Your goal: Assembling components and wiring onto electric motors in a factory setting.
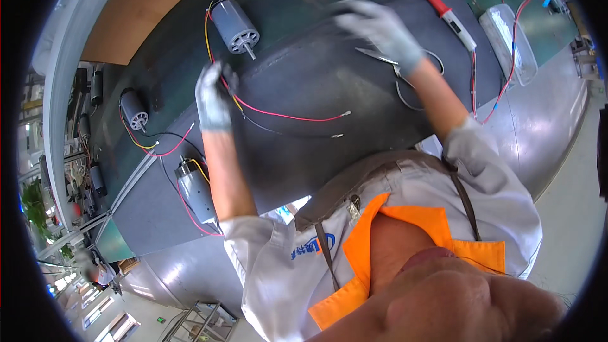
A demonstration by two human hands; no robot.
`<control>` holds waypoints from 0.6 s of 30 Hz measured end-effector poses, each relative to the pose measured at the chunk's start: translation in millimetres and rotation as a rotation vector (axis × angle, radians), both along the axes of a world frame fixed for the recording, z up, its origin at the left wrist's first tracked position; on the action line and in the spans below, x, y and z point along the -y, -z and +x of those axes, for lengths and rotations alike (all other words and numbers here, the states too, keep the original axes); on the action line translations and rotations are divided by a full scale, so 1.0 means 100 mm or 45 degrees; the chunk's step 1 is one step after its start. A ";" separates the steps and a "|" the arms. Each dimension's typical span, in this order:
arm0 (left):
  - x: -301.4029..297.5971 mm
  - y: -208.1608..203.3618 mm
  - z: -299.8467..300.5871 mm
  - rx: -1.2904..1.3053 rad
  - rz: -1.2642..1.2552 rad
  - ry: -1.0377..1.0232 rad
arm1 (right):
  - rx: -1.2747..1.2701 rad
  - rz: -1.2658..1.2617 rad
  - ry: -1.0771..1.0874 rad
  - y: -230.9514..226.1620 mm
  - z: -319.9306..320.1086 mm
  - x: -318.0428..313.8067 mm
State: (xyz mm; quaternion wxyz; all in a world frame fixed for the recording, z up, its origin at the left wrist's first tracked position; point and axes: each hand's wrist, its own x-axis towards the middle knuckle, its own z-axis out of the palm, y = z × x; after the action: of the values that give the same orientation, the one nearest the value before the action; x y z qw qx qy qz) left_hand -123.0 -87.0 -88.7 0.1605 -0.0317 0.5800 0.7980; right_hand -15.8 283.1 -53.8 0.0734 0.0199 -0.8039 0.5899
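My left hand (214, 100), in a whitish glove, is closed around the wires (285, 116) of a grey cylindrical electric motor (233, 25). The red, yellow and black leads run from the motor's back end through my fingers. Two of their bare tips lie to the right on the dark mat. My right hand (380, 28), also gloved, is above the mat, its fingers stretched to the left and blurred by motion; no object shows in it. Just below it lies a pair of scissors (386, 58), partly covered by my right wrist.
A red-and-white pen-shaped tool (439, 7) with a cable lies at the right, beside a clear plastic tray (508, 43). Two more motors, one dark grey (133, 109) and one silver (195, 191), are at the left. Brown cardboard (136, 9) stands at the far left.
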 end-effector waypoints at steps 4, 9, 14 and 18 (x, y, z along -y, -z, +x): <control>-0.24 -0.45 1.30 0.016 0.105 -0.155 | 0.043 -0.483 0.930 0.14 0.62 -1.57; -0.17 -0.32 2.29 0.291 -0.087 0.131 | -0.185 -0.771 0.442 0.07 0.60 -2.94; -0.32 -0.45 2.47 0.450 -0.273 0.688 | 0.628 0.087 -0.048 -0.32 0.38 -1.44; -0.69 -0.47 2.27 0.254 -0.278 0.521 | 0.262 0.154 -0.716 0.08 0.60 -0.38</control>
State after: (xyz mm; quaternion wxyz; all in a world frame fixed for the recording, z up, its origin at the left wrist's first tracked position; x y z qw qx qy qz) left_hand 103.8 -17.7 -41.6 0.3710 -0.0094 0.6384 0.6744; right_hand 44.3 320.9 -62.0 -0.1760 0.1859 -0.8037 0.5371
